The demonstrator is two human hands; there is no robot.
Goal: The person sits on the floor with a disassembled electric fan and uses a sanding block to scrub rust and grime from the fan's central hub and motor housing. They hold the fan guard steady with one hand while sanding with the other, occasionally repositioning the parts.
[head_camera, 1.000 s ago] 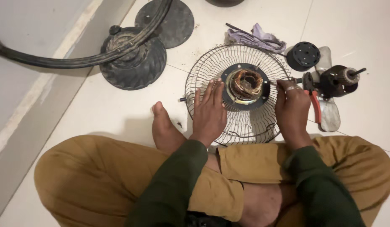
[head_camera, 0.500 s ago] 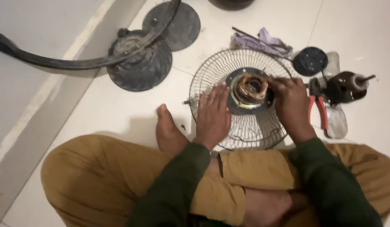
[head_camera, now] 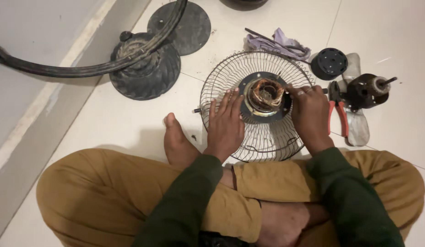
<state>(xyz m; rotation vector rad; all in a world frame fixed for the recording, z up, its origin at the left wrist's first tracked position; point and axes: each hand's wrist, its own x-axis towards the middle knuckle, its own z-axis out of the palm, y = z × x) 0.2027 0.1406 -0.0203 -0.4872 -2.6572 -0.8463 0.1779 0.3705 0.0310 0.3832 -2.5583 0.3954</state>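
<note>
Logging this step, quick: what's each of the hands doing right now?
Left hand: open, flat on the wire fan guard.
Right hand: fingers curled at the motor rim; grip cannot be told.

A home floor used as a repair spot: pale floor tiles (head_camera: pixel 107 123), a fan guard (head_camera: pixel 253 105), fan bases (head_camera: pixel 146 73), pliers (head_camera: pixel 337 114) spread about.

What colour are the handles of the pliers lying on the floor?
Red; the pliers show best in the head view.

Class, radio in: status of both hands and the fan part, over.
Left hand flat on wire fan guard. Right hand at motor core edge. Pliers beside.
</note>
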